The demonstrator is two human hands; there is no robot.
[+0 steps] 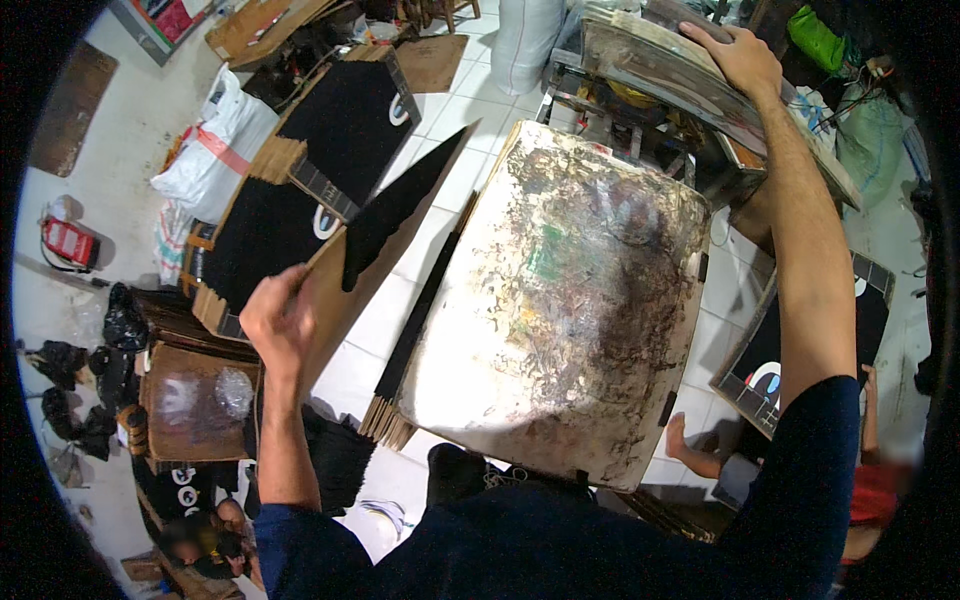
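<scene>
My left hand [278,318] is closed on the edge of a cardboard board [340,290] with black cloth [405,205] on it. The board is tilted, left of a pale, paint-stained printing table [480,370]. At the upper right my right hand [740,62] has its fingers bent over the upper edge of a raised printing screen frame [660,75], which slants up behind the table. A stack of cardboard boards with black edges [385,420] shows along the table's left side, partly hidden beneath it.
On the left, more boards with black cloth and printed eye shapes [250,240] lie in a row. A cardboard stack [200,405] stands below them. One person [870,490] sits at the lower right beside another printed board [810,350]; others [215,545] are at the lower left.
</scene>
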